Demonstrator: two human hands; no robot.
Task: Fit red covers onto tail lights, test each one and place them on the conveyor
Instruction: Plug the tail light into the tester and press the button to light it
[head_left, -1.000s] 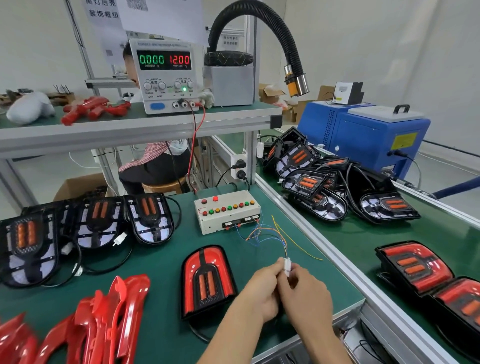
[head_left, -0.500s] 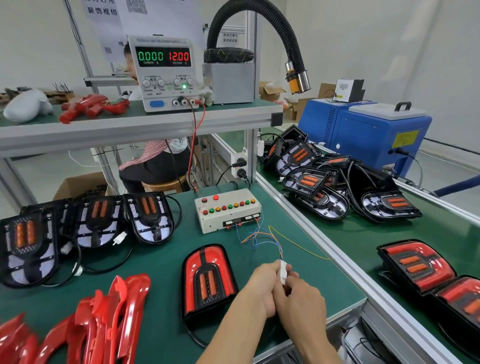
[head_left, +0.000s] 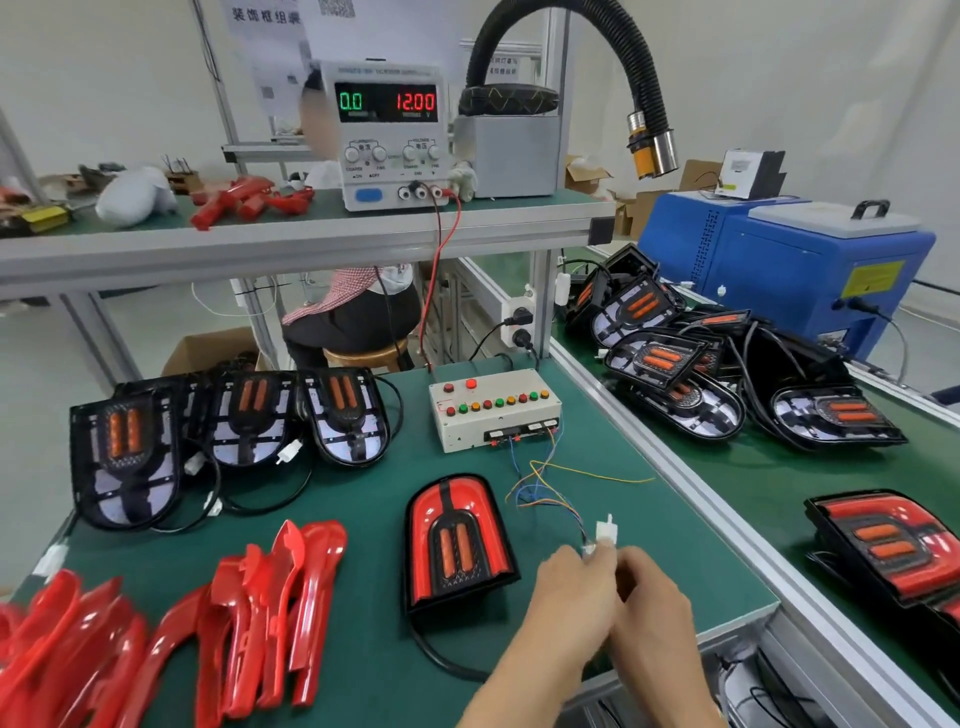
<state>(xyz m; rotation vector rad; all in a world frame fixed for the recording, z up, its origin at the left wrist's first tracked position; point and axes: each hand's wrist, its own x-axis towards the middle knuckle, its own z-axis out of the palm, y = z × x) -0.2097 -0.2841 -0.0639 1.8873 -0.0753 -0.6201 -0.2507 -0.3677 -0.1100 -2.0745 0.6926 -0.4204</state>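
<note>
Plugging in for the test

Your left hand (head_left: 563, 597) and right hand (head_left: 657, 605) pinch the white connector (head_left: 605, 535) together, lower centre; the covered tail light (head_left: 457, 540) lies just left (long axis pointing away).

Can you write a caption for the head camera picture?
Both hands join white connectors beside a red-covered tail light at the test box.

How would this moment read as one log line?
stage: test hookup | both hands pinch white connector | covered tail light on bench | supply reads 12.00 V
</note>
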